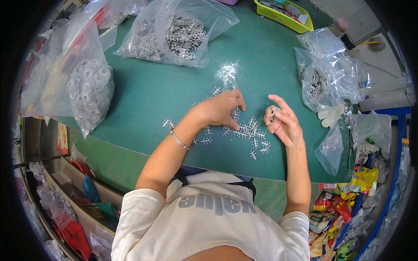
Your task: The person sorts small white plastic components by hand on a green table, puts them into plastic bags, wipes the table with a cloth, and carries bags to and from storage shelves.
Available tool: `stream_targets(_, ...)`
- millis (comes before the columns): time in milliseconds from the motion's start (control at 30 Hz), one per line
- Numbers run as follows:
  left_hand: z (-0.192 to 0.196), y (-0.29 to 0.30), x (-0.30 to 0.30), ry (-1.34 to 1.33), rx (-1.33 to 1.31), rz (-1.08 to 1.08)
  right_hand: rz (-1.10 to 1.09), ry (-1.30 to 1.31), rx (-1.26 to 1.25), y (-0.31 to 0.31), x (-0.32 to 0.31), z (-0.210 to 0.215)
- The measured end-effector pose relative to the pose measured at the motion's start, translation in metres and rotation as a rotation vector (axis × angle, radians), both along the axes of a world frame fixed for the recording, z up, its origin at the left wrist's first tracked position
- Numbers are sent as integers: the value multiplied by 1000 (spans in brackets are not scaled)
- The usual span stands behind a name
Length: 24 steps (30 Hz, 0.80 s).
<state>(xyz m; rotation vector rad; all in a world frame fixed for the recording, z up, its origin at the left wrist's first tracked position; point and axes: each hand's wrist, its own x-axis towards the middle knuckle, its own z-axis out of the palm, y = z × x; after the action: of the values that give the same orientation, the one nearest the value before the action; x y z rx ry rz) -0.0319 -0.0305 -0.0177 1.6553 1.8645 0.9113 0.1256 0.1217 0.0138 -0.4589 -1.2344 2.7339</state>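
Observation:
My left hand reaches over a loose pile of small silvery branched pieces, shaped like little snowflakes. Its thumb and fingers are curved and spread apart, with pieces under and between them; I see nothing gripped there. To the right of the pile, my right hand is raised, its fingers bent and pinching a small silvery piece whose exact shape is hard to make out. One finger of that hand sticks up. A few stray branched pieces lie left of my left forearm.
On the green table, a clear bag of branched pieces lies at the back, with white powder before it. Left is a bag of pale round parts; right are more bags and a white glove. A yellow-green tray stands far right.

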Motion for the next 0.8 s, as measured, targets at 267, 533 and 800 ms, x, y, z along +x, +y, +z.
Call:
stream_targets(267,7,0,8,88,-150,-39,102,-266,1613,-28,18,-9)
stream_targets(533,4,0,6,43,-116,-18,21,-327,1225,-7,24,-26)
stream_targets(800,1,3,2,-32,-23,15,-107,-169,392,4,31,-22)
